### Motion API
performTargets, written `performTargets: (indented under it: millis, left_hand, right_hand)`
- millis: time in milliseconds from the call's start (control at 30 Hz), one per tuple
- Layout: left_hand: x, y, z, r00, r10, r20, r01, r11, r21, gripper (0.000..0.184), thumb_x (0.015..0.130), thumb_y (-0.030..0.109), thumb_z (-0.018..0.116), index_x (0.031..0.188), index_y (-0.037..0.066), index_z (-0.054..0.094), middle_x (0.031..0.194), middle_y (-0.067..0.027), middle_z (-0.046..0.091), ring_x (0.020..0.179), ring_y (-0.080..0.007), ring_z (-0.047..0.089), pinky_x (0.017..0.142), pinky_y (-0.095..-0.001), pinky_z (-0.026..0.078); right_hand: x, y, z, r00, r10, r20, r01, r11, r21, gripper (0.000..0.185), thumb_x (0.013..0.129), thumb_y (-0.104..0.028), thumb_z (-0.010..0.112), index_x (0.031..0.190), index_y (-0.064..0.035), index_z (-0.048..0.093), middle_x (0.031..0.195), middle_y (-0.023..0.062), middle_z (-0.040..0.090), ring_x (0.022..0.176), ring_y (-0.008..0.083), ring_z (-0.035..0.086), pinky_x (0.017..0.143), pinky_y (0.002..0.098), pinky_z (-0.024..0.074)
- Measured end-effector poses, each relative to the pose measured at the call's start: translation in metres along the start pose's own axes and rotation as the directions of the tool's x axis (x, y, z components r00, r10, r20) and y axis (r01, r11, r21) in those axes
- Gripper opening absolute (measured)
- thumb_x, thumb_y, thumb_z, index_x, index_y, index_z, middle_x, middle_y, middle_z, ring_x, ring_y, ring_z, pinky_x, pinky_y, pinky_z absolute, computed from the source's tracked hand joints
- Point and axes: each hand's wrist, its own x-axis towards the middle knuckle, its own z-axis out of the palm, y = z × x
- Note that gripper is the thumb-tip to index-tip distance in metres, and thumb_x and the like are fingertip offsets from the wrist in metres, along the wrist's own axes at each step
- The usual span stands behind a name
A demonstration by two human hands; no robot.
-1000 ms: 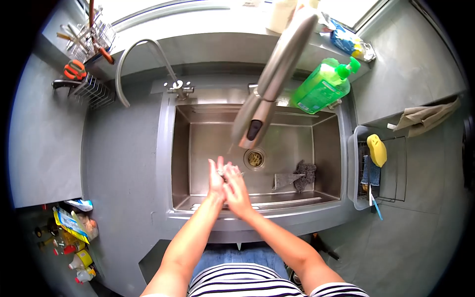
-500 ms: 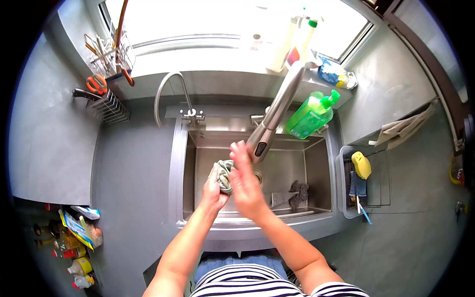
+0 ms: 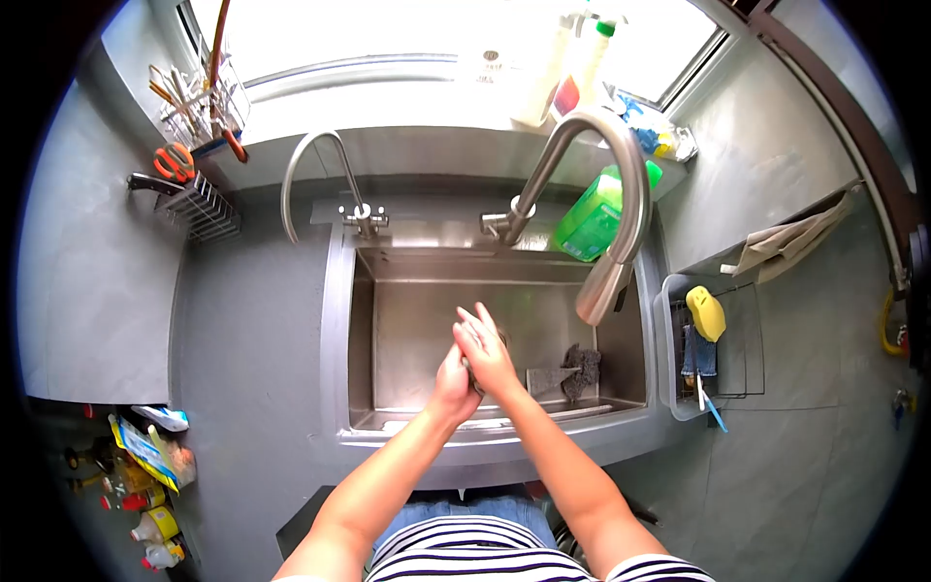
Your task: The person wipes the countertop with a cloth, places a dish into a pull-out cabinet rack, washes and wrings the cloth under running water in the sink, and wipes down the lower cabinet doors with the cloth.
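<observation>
My left hand (image 3: 456,383) and my right hand (image 3: 488,354) are pressed together, palm to palm, above the steel sink (image 3: 417,291). Squeezed between them is a crumpled greenish-grey cloth (image 3: 472,376); only a sliver shows, and the palms hide the rest. The fingers of the right hand lie stretched over the left. Right of my hands hangs the spout head of the tall faucet (image 3: 603,289), apart from them. A dark grey rag (image 3: 582,373) lies in the right part of the sink, with a flat grey piece (image 3: 548,379) beside it.
A thin curved tap (image 3: 335,145) stands at the back left. Behind the main faucet is a green soap bottle (image 3: 590,223). To the right of the sink sits a clear bin (image 3: 669,339) with a yellow sponge (image 3: 707,312). Scissors (image 3: 175,162) and a knife stand in a rack at left.
The faucet has swung right, away from my hands. My right hand has come down onto the left, closing over the cloth, which was mostly visible before.
</observation>
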Motion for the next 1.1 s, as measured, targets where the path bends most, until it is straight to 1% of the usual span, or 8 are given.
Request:
performTargets:
  millis: [167, 267, 500, 600, 933, 967, 1033, 1100]
  left_hand:
    - [0.044, 0.030, -0.049, 0.986, 0.140, -0.088, -0.120, 0.973, 0.199, 0.051, 0.103, 0.039, 0.033, 0.144, 0.008, 0.036, 0.139, -0.0112, 0.047, 0.124, -0.0240, 0.049, 0.104, -0.0392, 0.041]
    - [0.021, 0.012, -0.057, 0.999, 0.023, 0.049, -0.024, 0.999, 0.021, 0.048, 0.103, 0.036, 0.033, 0.142, 0.008, 0.038, 0.139, -0.0102, 0.047, 0.126, -0.0236, 0.047, 0.106, -0.0402, 0.039]
    - [0.026, 0.032, -0.068, 0.948, 0.005, -0.319, -0.005, 1.000, 0.001, 0.069, 0.096, 0.059, 0.037, 0.146, 0.011, 0.030, 0.147, -0.0129, 0.039, 0.131, -0.0263, 0.042, 0.103, -0.0431, 0.041]
    - [0.031, 0.025, -0.096, 0.991, -0.132, -0.021, 0.133, 0.991, 0.025, 0.066, 0.096, 0.060, 0.034, 0.143, 0.013, 0.035, 0.142, -0.0128, 0.044, 0.128, -0.0265, 0.045, 0.101, -0.0428, 0.044]
    - [0.053, 0.038, -0.115, 0.947, -0.322, -0.005, 0.319, 0.935, 0.152, 0.045, 0.096, 0.054, 0.047, 0.084, 0.012, 0.056, 0.075, -0.0008, 0.058, 0.065, -0.0149, 0.058, 0.060, -0.0294, 0.050]
    - [0.045, 0.027, -0.098, 0.876, -0.155, -0.456, 0.261, 0.948, 0.180, 0.042, 0.097, 0.049, 0.048, 0.083, 0.012, 0.058, 0.072, 0.0001, 0.057, 0.063, -0.0144, 0.056, 0.059, -0.0287, 0.048]
    - [0.039, 0.021, -0.080, 0.865, -0.005, -0.501, 0.157, 0.952, 0.263, 0.037, 0.098, 0.044, 0.050, 0.082, 0.012, 0.059, 0.074, 0.0009, 0.058, 0.065, -0.0121, 0.055, 0.059, -0.0279, 0.047]
    - [0.039, 0.012, -0.092, 0.898, 0.235, -0.371, 0.002, 0.842, 0.539, 0.027, 0.099, 0.034, 0.054, 0.086, 0.010, 0.059, 0.080, 0.0016, 0.058, 0.074, -0.0074, 0.053, 0.066, -0.0256, 0.046]
  right_hand:
    - [-0.031, 0.024, 0.045, 0.960, -0.279, 0.008, 0.279, 0.958, -0.068, 0.042, 0.093, -0.009, 0.048, 0.133, -0.0009, 0.051, 0.144, 0.0172, 0.044, 0.139, 0.0302, 0.034, 0.115, 0.0381, 0.0230]
    - [0.002, 0.043, 0.038, 0.944, -0.327, 0.044, 0.322, 0.887, -0.329, 0.044, 0.094, -0.013, 0.047, 0.137, -0.0021, 0.047, 0.146, 0.0174, 0.041, 0.139, 0.0312, 0.033, 0.115, 0.0398, 0.0218]
    - [-0.043, 0.058, 0.069, 0.951, -0.307, -0.021, 0.297, 0.934, -0.199, 0.042, 0.090, -0.016, 0.055, 0.128, 0.0006, 0.050, 0.136, 0.0245, 0.046, 0.132, 0.0388, 0.040, 0.112, 0.0426, 0.0264]
    - [-0.026, 0.071, 0.065, 0.942, -0.334, 0.009, 0.333, 0.934, -0.129, 0.026, 0.088, -0.017, 0.058, 0.108, -0.0009, 0.057, 0.118, 0.0241, 0.057, 0.117, 0.0394, 0.054, 0.101, 0.0430, 0.0396]
    - [-0.022, 0.077, 0.054, 0.747, -0.633, 0.200, 0.648, 0.629, -0.429, 0.019, 0.080, -0.020, 0.063, 0.092, -0.0069, 0.055, 0.104, 0.0173, 0.054, 0.097, 0.0384, 0.052, 0.082, 0.0465, 0.0449]
    - [-0.012, 0.077, 0.057, 0.773, -0.629, 0.087, 0.591, 0.662, -0.461, 0.012, 0.086, -0.017, 0.060, 0.085, -0.0061, 0.055, 0.087, 0.0164, 0.056, 0.080, 0.0295, 0.057, 0.067, 0.0385, 0.0470]
    - [0.008, 0.082, 0.061, 0.977, -0.209, -0.052, 0.194, 0.958, -0.209, 0.016, 0.090, -0.017, 0.057, 0.081, -0.0043, 0.054, 0.075, 0.0114, 0.056, 0.069, 0.0216, 0.056, 0.060, 0.0337, 0.0447]
    - [0.026, 0.100, 0.063, 0.967, 0.239, -0.086, -0.218, 0.955, 0.200, 0.024, 0.095, -0.018, 0.054, 0.077, -0.0023, 0.054, 0.063, 0.0035, 0.054, 0.058, 0.0144, 0.052, 0.054, 0.0293, 0.0421]
